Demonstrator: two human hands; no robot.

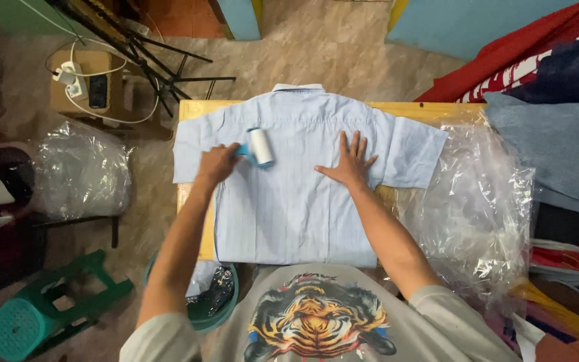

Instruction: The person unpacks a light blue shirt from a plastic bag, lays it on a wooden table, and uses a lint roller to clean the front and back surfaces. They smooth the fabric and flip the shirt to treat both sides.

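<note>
Floor: you stand on mottled beige stone-look flooring (pixel 323 47).
Surface: your yellow wooden surface (pixel 430 110) sits mid-room.
Left of you: a green plastic stool (pixel 48 312), a cardboard box (pixel 95 84) carrying a charger and cables, and a black tripod (pixel 149 50).
Right of you: crumpled clear plastic (pixel 477 208) and stacked folded fabrics (pixel 557 100).
Light: dim and warm.

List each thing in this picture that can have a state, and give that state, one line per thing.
Light blue shirt: spread flat, back up, on the wooden table.
Lint roller: gripped by the left hand, resting on the shirt.
Right hand: open, fingers spread, pressed flat on the shirt.
Clear plastic bags: crumpled, lying at the table's right end.
Green stool: tipped on its side on the floor.
</note>
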